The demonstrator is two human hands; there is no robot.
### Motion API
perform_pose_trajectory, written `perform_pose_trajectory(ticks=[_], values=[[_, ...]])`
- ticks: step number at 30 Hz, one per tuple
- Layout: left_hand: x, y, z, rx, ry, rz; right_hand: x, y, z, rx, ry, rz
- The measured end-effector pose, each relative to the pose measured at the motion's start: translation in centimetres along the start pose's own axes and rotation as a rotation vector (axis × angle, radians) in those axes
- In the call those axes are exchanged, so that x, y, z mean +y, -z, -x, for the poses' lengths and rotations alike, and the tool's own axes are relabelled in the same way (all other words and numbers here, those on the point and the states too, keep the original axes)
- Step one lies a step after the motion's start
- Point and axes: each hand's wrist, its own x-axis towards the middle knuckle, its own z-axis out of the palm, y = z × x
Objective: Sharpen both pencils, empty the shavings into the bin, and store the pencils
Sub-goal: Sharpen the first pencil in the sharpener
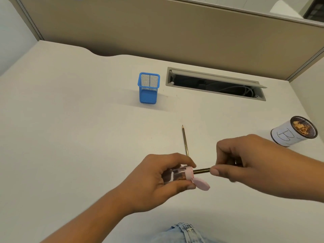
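Note:
My left hand (157, 179) grips a clear sharpener (177, 174) with a pink collar; brown shavings show inside it and its pink lid (201, 184) hangs open below. A dark pencil (201, 170) is stuck into the sharpener's hole, and my right hand (249, 162) pinches its other end. A second pencil (185, 140) lies on the desk just beyond my hands, its sharp tip pointing away. A blue mesh pencil holder (148, 88) stands further back. At the right stands a round mesh bin (294, 132) wrapped in white paper, with shavings in it.
The white desk (70, 120) ends at a beige partition wall behind. An open cable slot (215, 84) is set into the desk to the right of the blue holder. Denim cloth (184, 232) shows at the near edge.

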Motion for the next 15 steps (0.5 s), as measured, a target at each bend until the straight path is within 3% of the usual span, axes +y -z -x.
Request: perform_pose_trajectory(ticks=[3, 5, 7, 11, 15], values=[[0.3, 0.2, 0.4, 0.028, 0.116, 0.235, 0.2, 0.4, 0.4, 0.286, 0.374, 0.478], [0.7, 0.5, 0.6, 0.019, 0.179, 0.435, 1.0, 0.3, 0.3, 0.475, 0.614, 0.658], [1.0, 0.8, 0.8, -0.019, 0.193, 0.554, 0.9, -0.1, 0.5, 0.615, 0.729, 0.754], [1.0, 1.5, 1.3, -0.119, 0.218, 0.636, -0.2, -0.8, 1.3, 0.696, 0.765, 0.804], [0.6, 2.2, 1.9, -0.135, 0.138, 0.408, -1.3, -2.5, 1.9, 0.462, 0.475, 0.6]])
